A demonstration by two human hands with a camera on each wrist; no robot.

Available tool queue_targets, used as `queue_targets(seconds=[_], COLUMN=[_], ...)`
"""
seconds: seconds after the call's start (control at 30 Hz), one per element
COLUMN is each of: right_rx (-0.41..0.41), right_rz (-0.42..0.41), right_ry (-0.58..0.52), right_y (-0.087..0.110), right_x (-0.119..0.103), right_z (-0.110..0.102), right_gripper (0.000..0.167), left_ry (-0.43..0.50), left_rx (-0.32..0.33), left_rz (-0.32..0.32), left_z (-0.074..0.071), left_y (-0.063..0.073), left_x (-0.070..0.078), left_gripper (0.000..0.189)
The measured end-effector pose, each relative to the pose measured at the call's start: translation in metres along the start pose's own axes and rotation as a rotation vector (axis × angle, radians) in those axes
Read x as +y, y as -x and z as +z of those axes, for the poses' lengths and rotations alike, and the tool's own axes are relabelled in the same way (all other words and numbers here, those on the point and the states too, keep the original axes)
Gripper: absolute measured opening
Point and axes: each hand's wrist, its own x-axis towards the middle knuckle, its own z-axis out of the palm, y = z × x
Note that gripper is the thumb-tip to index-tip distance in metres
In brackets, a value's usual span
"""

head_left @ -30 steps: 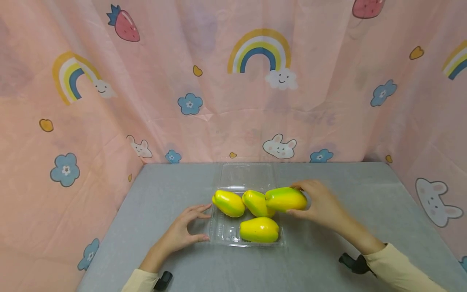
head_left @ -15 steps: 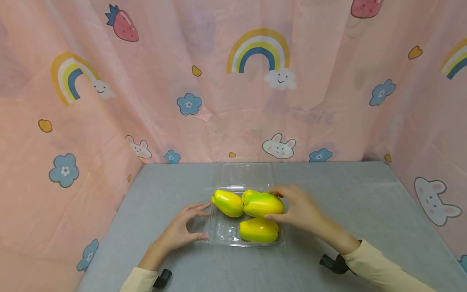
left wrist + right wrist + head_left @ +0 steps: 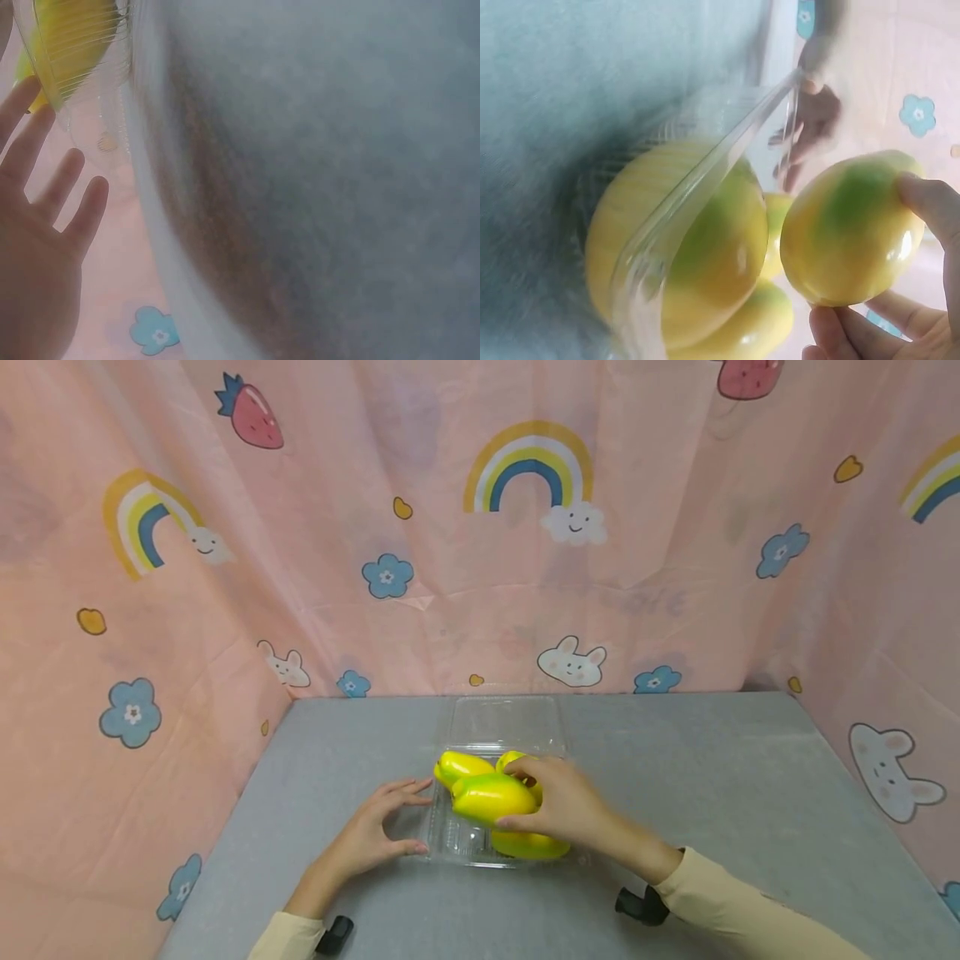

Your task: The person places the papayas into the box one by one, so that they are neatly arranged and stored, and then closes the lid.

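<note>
A clear plastic clamshell box (image 3: 465, 863) lies on the table with its lid (image 3: 504, 718) folded back. My right hand (image 3: 558, 797) grips a yellow-green papaya (image 3: 487, 797) over the box, thumb on one side and fingers on the other. In the right wrist view this papaya (image 3: 851, 232) hangs above the box rim, apart from those inside. Three more sit in the box: a back-left papaya (image 3: 461, 766), a back-middle papaya (image 3: 510, 760) partly behind my hand, and a front papaya (image 3: 528, 845), partly covered. My left hand (image 3: 375, 827) rests at the box's left side, fingers extended.
The grey table (image 3: 675, 760) surrounds the box. A pink printed curtain (image 3: 420, 627) hangs behind and on both sides. Black camera mounts sit at both wrists, the right mount (image 3: 642, 906) close above the table.
My right hand has carried the held papaya leftward, from the box's right edge to above its middle-left. My left hand has stayed in place, as have the other papayas.
</note>
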Motion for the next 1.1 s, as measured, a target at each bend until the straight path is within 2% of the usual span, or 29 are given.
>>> queue_targets(seconds=[0.23,0.43,0.83,1.1], right_rx=[-0.028,-0.03,-0.093,-0.09], right_rz=[-0.025,-0.065,0.017,-0.022], right_ry=[-0.022,-0.016,-0.102,-0.082], right_y=[-0.007,-0.012,-0.018,-0.02], right_x=[-0.011,-0.013,-0.014,-0.013], right_z=[0.009,0.019,0.033,0.042], right_gripper=[0.063,0.061,0.067,0.067], left_ry=[-0.003,0.008,0.02,0.012], left_rx=[0.015,0.007,0.002,0.006], left_rz=[0.014,-0.001,-0.03,-0.017], left_z=[0.0,-0.001,0.001,0.001], left_y=[0.001,0.001,0.002,0.002], left_x=[0.002,0.003,0.003,0.001], left_gripper=[0.066,0.065,0.066,0.066])
